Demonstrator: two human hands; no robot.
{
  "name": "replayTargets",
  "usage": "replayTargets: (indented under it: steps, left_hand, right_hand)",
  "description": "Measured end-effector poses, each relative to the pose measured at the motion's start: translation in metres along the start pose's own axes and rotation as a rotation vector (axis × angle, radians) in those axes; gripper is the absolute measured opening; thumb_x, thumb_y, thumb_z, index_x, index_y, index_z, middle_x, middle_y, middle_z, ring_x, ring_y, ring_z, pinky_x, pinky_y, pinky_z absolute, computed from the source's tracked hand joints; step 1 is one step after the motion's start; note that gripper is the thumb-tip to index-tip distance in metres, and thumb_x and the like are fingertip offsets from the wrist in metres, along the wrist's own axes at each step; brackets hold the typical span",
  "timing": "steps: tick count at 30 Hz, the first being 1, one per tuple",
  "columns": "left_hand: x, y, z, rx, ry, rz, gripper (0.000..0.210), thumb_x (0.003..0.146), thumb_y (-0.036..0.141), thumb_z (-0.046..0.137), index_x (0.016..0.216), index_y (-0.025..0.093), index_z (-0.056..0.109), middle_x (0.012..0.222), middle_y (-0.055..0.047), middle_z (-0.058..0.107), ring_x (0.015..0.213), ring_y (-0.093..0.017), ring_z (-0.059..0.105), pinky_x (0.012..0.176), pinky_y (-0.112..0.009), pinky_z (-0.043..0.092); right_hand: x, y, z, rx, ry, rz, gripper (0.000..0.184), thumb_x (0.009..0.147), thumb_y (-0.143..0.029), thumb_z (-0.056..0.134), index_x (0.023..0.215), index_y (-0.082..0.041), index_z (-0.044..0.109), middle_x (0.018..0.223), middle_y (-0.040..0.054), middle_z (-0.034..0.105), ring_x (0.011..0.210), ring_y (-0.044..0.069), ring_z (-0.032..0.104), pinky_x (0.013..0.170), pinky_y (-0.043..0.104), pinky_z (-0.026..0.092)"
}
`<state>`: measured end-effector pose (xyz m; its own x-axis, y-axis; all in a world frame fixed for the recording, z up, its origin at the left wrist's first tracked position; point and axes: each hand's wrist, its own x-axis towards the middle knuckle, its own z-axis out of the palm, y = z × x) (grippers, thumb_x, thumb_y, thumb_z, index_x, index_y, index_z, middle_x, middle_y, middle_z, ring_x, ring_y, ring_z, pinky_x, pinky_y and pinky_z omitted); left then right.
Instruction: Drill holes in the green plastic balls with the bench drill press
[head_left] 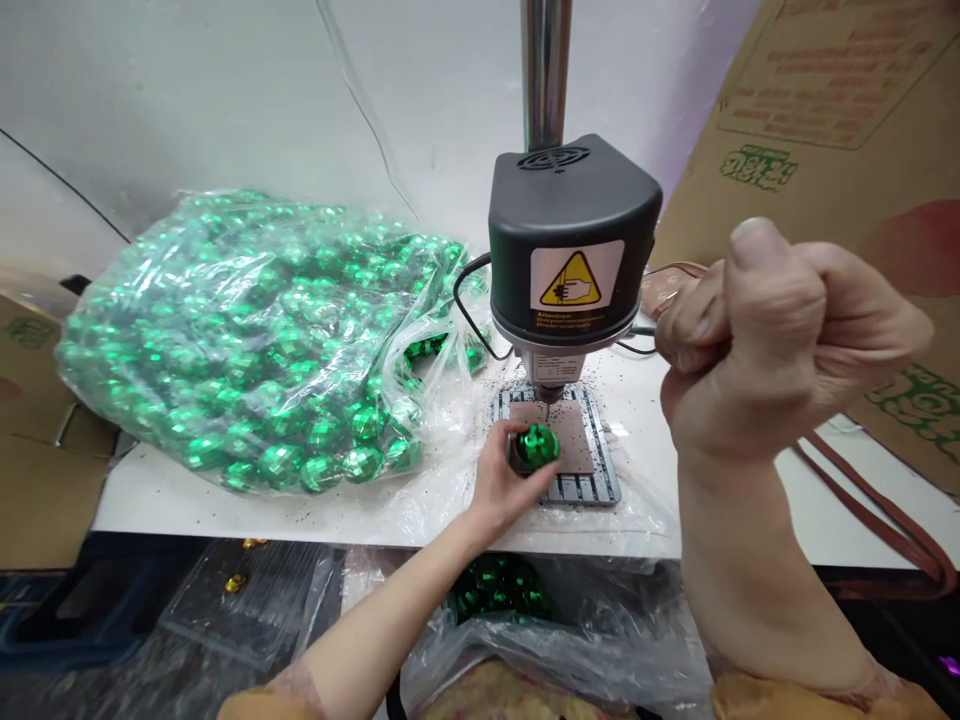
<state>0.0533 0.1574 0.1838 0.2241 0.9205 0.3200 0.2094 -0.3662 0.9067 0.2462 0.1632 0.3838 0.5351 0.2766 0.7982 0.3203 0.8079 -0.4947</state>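
Note:
My left hand [504, 474] is closed around a shiny green faceted ball [538, 446], with fingers and thumb on its sides. The ball sits on the slotted metal base plate [609, 488], directly under the bit of a small black drill press [574, 240]. Whether the bit touches the ball is too small to tell. My right hand [780, 340] is raised in a fist to the right of the motor housing. A short metal rod of the drill press handle [643, 331] runs toward that fist, and the gripped end is hidden by the fingers.
A large clear plastic bag [247, 340] full of green balls lies left of the drill. Below the table edge, more green balls [499, 588] sit in an open plastic bag. Cardboard boxes [825, 110] stand at both sides. Dark shavings dot the white table [300, 515].

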Motion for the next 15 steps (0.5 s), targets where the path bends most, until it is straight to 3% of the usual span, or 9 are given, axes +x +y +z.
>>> replayTargets:
  steps: [2,5,7,8,10,12,13,15]
  left_hand:
    - [-0.032,0.006,-0.017,0.110,-0.156,0.085,0.055,0.088,0.064,0.103,0.120,0.028,0.076,0.111,-0.008,0.079,0.103,-0.032,0.076,0.093,-0.048,0.063]
    - [-0.073,0.008,-0.043,0.220,-0.502,0.225,0.059,0.077,0.071,0.110,0.113,0.034,0.081,0.098,-0.006,0.076,0.094,-0.035,0.073,0.088,-0.052,0.063]
    - [-0.078,0.007,-0.058,0.223,-0.557,0.241,0.058,0.074,0.070,0.112,0.113,0.038,0.084,0.098,-0.007,0.078,0.097,-0.039,0.074,0.092,-0.057,0.064]
    - [-0.071,0.005,-0.065,0.221,-0.502,0.220,0.054,0.078,0.069,0.110,0.114,0.038,0.085,0.099,-0.008,0.079,0.099,-0.041,0.076,0.094,-0.058,0.065]
    - [-0.035,0.003,-0.080,0.241,-0.295,0.147,0.039,0.094,0.065,0.097,0.116,0.035,0.085,0.107,-0.010,0.082,0.105,-0.041,0.079,0.099,-0.058,0.066]
    - [0.023,0.002,-0.094,0.364,-0.102,0.084,0.025,0.112,0.051,0.073,0.118,0.029,0.082,0.116,-0.014,0.082,0.113,-0.042,0.079,0.107,-0.061,0.065]
    - [0.057,0.001,-0.101,0.425,-0.049,0.061,0.021,0.114,0.039,0.066,0.120,0.026,0.081,0.122,-0.018,0.081,0.122,-0.043,0.078,0.116,-0.064,0.062]
    - [0.121,0.002,-0.112,0.804,-0.025,-0.081,0.023,0.109,0.018,0.061,0.123,0.020,0.079,0.132,-0.024,0.079,0.134,-0.045,0.075,0.124,-0.064,0.058]
  right_hand:
    - [0.001,0.000,-0.002,0.022,-0.011,0.003,0.058,0.109,-0.043,0.077,0.061,-0.024,0.051,0.055,-0.0057,0.038,0.047,0.010,0.041,0.051,0.038,0.037]
    - [-0.001,0.002,-0.005,0.034,-0.019,-0.007,0.059,0.108,-0.044,0.079,0.062,-0.023,0.049,0.056,-0.0052,0.040,0.047,0.010,0.042,0.050,0.038,0.036]
    - [-0.002,0.003,-0.006,0.052,-0.015,-0.007,0.059,0.108,-0.044,0.079,0.062,-0.023,0.049,0.056,-0.0051,0.041,0.047,0.009,0.042,0.050,0.037,0.036]
    - [-0.002,0.003,-0.005,0.063,-0.009,-0.007,0.059,0.108,-0.044,0.080,0.062,-0.023,0.048,0.057,-0.0050,0.042,0.047,0.009,0.041,0.050,0.037,0.036]
    - [-0.001,0.002,-0.003,0.081,0.007,0.004,0.061,0.107,-0.044,0.081,0.061,-0.022,0.047,0.056,-0.0049,0.042,0.047,0.008,0.040,0.049,0.036,0.034]
    - [0.000,0.000,-0.001,0.089,0.023,0.020,0.064,0.106,-0.042,0.082,0.059,-0.021,0.045,0.055,-0.0053,0.042,0.047,0.007,0.040,0.049,0.035,0.032]
    - [0.000,-0.001,0.000,0.090,0.030,0.025,0.064,0.106,-0.041,0.082,0.058,-0.020,0.045,0.054,-0.0057,0.041,0.047,0.006,0.039,0.049,0.034,0.032]
    - [0.001,-0.004,0.003,0.088,0.036,0.024,0.064,0.108,-0.037,0.079,0.058,-0.019,0.044,0.054,-0.0065,0.040,0.047,0.004,0.039,0.050,0.033,0.032]
